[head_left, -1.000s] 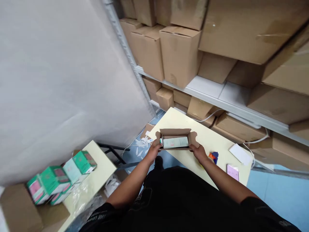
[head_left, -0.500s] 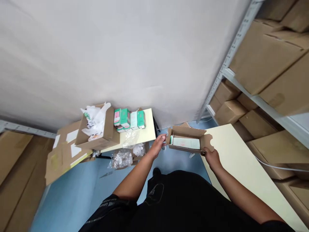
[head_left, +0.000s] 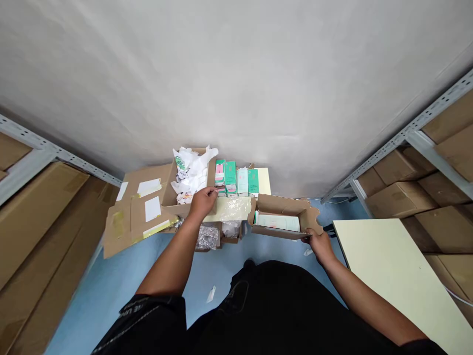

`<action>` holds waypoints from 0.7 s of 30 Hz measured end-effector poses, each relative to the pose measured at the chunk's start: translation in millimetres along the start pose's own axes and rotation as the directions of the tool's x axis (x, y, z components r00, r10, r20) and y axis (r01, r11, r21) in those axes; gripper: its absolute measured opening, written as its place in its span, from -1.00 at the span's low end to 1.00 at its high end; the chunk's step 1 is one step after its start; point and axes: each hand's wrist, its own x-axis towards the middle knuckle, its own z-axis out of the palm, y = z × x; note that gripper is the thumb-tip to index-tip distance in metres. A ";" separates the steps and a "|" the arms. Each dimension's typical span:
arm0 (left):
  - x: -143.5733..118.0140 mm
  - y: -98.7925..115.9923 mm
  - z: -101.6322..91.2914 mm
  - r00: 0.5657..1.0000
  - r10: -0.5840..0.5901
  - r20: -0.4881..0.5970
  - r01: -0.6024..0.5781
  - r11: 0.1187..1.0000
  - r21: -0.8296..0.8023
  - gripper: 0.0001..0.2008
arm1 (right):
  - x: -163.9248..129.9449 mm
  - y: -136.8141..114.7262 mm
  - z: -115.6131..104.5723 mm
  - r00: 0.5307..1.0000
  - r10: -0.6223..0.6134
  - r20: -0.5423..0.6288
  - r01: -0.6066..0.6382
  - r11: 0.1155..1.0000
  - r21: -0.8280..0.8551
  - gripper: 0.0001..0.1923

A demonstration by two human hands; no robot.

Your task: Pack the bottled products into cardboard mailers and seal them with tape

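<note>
Two hands were at work, each on its own thing. Right hand (head_left: 320, 244) pinched the near right corner of an open cardboard carton (head_left: 283, 213), fingers closed on its flap, holding it level in the air over the blue floor. One pale flat box (head_left: 278, 222) lay inside, toward the carton's near wall.

Left hand (head_left: 202, 202) was stretched forward, fingers curled loosely and resting at the near edge of a small yellow table (head_left: 263, 178), just left of a row of green-and-pink product boxes (head_left: 236, 178). Whether it already had hold of one I could not tell; the fingertips were turned away.

Beyond that hand sat a box of crumpled white paper (head_left: 186, 180). Clear plastic wrap (head_left: 231, 209) lay on the table between the hand and the carton.

Judgement: the carton hung from one corner only, so it would tip easily under added weight. Doing this well probably called for keeping that corner pinch firm, taking one product box squarely by its sides, and lowering it flat beside the pale box.
</note>
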 end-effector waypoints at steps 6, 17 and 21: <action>76.8 -80.5 -41.3 0.915 -0.282 0.289 0.066 0.810 0.582 -0.53 | -24.3 -20.9 64.9 0.999 -0.028 0.037 0.030 0.998 -0.048 -0.69; 114.4 -124.1 -1.3 0.770 -0.367 0.523 -0.047 0.784 0.619 -0.68 | -33.2 -14.5 99.6 0.999 -0.030 0.043 0.036 0.987 -0.154 -0.70; 116.8 -124.1 -5.0 0.848 -0.257 0.463 -0.044 0.837 0.546 -0.69 | -32.2 -10.5 96.5 0.999 -0.023 0.025 0.027 0.986 -0.164 -0.66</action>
